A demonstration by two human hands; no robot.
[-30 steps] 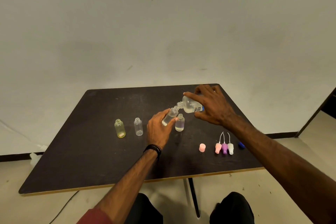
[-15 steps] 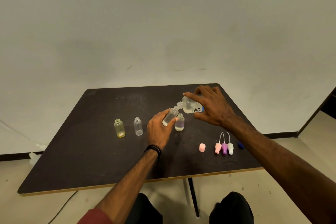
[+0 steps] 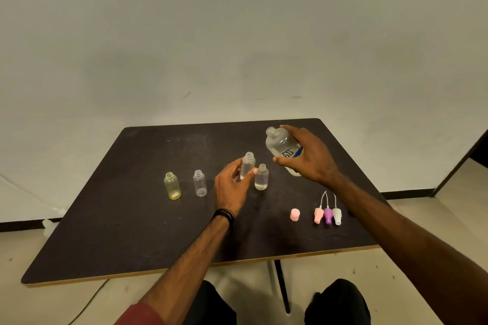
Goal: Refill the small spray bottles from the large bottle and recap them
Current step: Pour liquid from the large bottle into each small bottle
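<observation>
A clear small spray bottle [image 3: 247,165] is gripped upright by the left hand [image 3: 232,187], touching a second uncapped bottle [image 3: 261,177]. Right of that bottle, the large bottle [image 3: 281,148], uncapped and tilted, is gripped by the right hand [image 3: 310,158] above the table [image 3: 132,232].

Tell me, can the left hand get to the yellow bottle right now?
Probably not yet. The left hand is busy holding a small clear bottle. The path to the yellow bottle is otherwise open, except another clear bottle standing between them.
</observation>
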